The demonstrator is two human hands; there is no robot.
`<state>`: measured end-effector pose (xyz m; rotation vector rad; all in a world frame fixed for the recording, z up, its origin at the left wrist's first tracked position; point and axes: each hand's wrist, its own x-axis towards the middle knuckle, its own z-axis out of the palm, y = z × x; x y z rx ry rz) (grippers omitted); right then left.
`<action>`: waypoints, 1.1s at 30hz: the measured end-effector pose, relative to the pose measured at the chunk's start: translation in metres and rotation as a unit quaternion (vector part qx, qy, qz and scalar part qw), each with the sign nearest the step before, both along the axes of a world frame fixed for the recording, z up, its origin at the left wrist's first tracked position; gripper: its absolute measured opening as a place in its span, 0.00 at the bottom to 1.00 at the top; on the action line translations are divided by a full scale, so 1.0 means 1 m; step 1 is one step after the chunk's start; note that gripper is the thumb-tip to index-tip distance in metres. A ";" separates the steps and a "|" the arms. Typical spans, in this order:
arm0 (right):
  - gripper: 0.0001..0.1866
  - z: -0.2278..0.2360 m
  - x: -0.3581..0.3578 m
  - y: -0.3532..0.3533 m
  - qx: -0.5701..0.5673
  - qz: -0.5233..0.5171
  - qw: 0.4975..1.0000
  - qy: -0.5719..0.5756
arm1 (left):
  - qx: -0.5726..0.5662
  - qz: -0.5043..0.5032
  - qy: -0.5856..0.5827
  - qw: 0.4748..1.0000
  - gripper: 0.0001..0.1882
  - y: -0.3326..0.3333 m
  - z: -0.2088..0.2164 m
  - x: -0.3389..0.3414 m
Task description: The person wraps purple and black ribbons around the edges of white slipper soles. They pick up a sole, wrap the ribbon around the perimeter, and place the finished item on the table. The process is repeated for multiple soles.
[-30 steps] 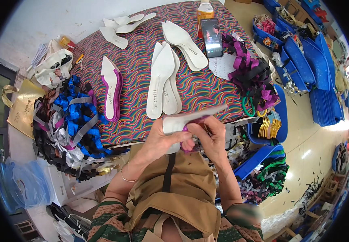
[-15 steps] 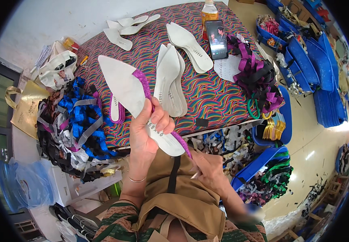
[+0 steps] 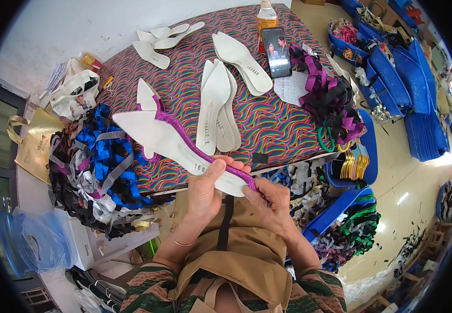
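Held aslant over the table's near edge, the white insole (image 3: pixel 153 134) with purple glitter trim (image 3: pixel 178 128) points toe-left. The left hand (image 3: pixel 203 190) clamps its middle; the right hand (image 3: pixel 272 203) pinches the heel, its underside fingers hidden. Patterned tablecloth (image 3: pixel 286 125) lies bare rightward. The insole partly covers a purple-edged stack (image 3: pixel 146 96).

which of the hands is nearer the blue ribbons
Left. The left hand grips the white insole mid-length, right of the blue ribbons; the right hand, at the insole's rounded end, is farther right.
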<state>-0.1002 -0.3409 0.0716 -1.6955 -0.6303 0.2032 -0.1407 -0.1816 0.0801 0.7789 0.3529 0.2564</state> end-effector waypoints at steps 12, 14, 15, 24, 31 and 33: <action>0.09 0.044 0.052 -0.022 -0.063 0.173 0.981 -0.055 | 0.731 -0.186 -0.127 0.644 0.22 0.036 0.077 0.011; 0.10 0.043 0.056 -0.022 -0.057 0.219 0.970 -0.091 | 0.684 -0.405 -0.038 0.606 0.24 0.045 0.067 0.024; 0.11 0.048 0.059 -0.021 -0.040 0.226 0.965 -0.126 | 0.627 -0.535 0.021 0.566 0.25 0.051 0.061 0.027; 0.16 0.035 0.066 -0.072 -0.105 0.054 0.968 -0.222 | 0.336 -0.421 0.072 0.839 0.13 0.043 0.042 0.000; 0.22 0.009 0.003 -0.019 -0.049 -0.027 0.955 -0.291 | 0.204 -0.267 0.040 0.941 0.13 0.019 0.049 0.008; 0.29 -0.006 -0.001 -0.003 -0.035 -0.030 0.952 -0.304 | 0.195 -0.207 0.102 0.953 0.13 0.013 0.051 0.014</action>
